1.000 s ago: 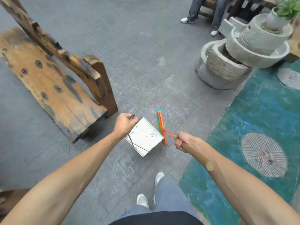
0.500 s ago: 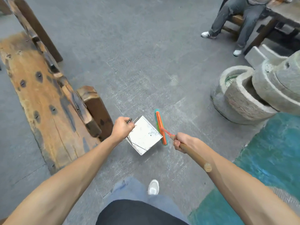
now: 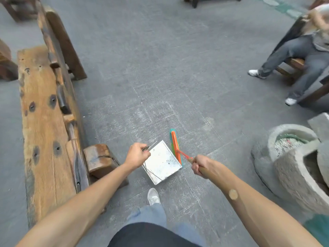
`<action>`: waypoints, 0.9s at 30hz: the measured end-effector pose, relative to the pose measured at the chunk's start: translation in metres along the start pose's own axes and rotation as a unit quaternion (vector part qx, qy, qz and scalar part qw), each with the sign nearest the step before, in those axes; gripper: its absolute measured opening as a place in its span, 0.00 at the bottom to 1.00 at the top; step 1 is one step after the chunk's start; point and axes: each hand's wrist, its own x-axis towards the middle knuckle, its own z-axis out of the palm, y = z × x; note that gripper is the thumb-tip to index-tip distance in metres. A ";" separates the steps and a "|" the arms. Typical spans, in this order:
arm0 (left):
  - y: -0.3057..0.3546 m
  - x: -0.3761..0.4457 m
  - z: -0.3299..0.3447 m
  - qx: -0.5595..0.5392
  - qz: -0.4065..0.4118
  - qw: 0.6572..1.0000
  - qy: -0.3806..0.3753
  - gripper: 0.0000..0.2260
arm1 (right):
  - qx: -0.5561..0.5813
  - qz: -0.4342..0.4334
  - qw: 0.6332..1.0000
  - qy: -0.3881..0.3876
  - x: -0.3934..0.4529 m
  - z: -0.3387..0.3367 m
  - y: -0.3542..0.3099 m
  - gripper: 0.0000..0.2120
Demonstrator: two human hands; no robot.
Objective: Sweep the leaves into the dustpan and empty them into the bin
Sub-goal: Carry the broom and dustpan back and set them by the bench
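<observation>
My left hand [image 3: 137, 155] grips the wire handle of a white metal dustpan [image 3: 161, 164] held low over the grey paving. My right hand [image 3: 200, 165] is closed on the wooden handle of a broom; its orange and teal head [image 3: 175, 145] lies along the dustpan's right edge. The pan's inside looks nearly bare, with only dark specks. I see no leaves on the ground and no bin in view.
A long rough wooden bench [image 3: 46, 118] runs along the left, its end block [image 3: 99, 159] close to my left hand. Stone basins [image 3: 292, 157] stand at the right. A seated person's legs [image 3: 292, 56] are at the far right. My shoe [image 3: 153, 196] steps forward below the dustpan.
I have turned and walked left with dustpan and broom held together. The bench has swung closer on my left, and the stone basins and teal floor have slid off to the right.
</observation>
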 end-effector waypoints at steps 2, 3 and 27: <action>-0.002 0.034 -0.015 0.006 -0.015 1.000 0.007 0.14 | -0.044 -0.001 0.999 0.012 0.007 0.013 -0.041 0.12; -0.001 0.051 -0.023 0.003 -0.020 1.000 0.010 0.14 | -0.067 0.002 0.998 0.006 0.008 0.021 -0.059 0.13; -0.084 0.292 -0.171 0.275 -0.087 0.957 -0.023 0.13 | -0.386 -0.009 0.919 -0.080 0.094 0.241 -0.408 0.18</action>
